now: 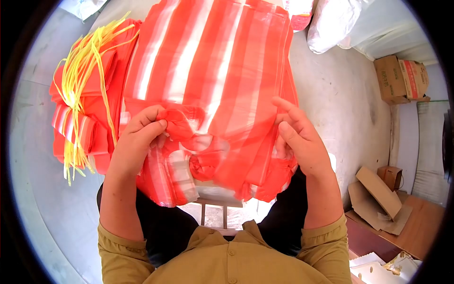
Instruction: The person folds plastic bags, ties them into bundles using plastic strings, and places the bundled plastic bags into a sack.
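A thick stack of red-and-white striped plastic bags (227, 61) lies in front of me, its near end loose and crumpled toward my lap. At its near left corner, my left hand (135, 142) is closed, with thumb and fingers pinching a red bag handle. My right hand (302, 139) is beside the stack's right edge, fingers apart and thumb raised, with no thing visible in its grasp. Left of the stack, a bunch of yellow strips (75, 97) is draped over folded red bags (94, 135).
Cardboard boxes (392, 80) stand against the wall at the upper right. An opened carton (378, 196) is on a brown wooden surface (421, 227) at lower right. White plastic sacks (333, 23) are at the top right. Below the bags are my knees and a stool-like frame (214, 213).
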Motion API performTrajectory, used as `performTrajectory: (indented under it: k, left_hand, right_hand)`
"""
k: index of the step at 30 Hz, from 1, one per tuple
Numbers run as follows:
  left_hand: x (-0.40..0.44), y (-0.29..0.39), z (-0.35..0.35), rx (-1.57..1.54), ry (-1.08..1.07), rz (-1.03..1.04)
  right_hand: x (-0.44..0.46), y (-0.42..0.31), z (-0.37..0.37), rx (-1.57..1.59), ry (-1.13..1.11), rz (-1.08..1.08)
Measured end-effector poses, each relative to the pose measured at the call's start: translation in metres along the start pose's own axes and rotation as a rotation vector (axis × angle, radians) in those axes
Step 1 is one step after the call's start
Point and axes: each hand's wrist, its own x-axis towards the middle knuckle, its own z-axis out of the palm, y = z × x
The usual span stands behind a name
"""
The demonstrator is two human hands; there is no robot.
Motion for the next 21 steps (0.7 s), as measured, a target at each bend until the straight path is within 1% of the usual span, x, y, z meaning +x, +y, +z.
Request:
performTrajectory:
  k: [3, 5, 6, 7, 9, 12, 13, 16, 17, 20, 21]
  left_hand:
    - [-0.001, 0.001, 0.003, -0.035, 0.022, -0.001]
    - [0.0, -0.001, 0.001, -0.018, -0.003, 0.004]
    - [0.0, -0.002, -0.001, -0.01, -0.013, 0.007]
    - [0.0, -0.001, 0.0, -0.001, -0.014, 0.014]
    - [-0.001, 0.001, 0.004, 0.017, -0.016, 0.027]
    - [-0.003, 0.0, 0.005, 0.145, -0.086, 0.061]
    - [-0.002, -0.004, 0.005, 0.263, -0.095, 0.103]
    - [-0.01, 0.0, 0.015, 0.58, -0.048, 0.364]
    - [-0.012, 0.009, 0.016, 0.649, -0.107, 0.352]
    - [-0.012, 0.007, 0.012, 0.739, -0.181, 0.418]
    - [-0.011, 0.004, 0.011, 0.754, -0.187, 0.467]
  right_hand:
    - [-0.003, 0.002, 0.002, 0.061, -0.255, 0.057]
    - [-0.003, -0.001, -0.002, -0.099, -0.549, -0.049]
    - [-0.004, 0.0, -0.003, -0.115, -0.66, -0.074]
    - [-0.005, 0.0, -0.003, -0.128, -0.771, -0.101]
    - [-0.011, 0.005, 0.001, -0.018, -0.92, -0.094]
    - [-0.012, 0.0, 0.0, -0.045, -0.926, -0.022]
    - [-0.012, 0.008, 0.0, 0.015, -0.882, -0.034]
    - [-0.007, -0.01, 0.005, 0.009, -0.732, 0.119]
    - [-0.005, -0.009, 0.008, 0.041, -0.689, 0.141]
    - [0.006, -0.016, 0.02, 0.116, -0.603, 0.263]
    - [0.009, -0.015, 0.024, 0.178, -0.586, 0.267]
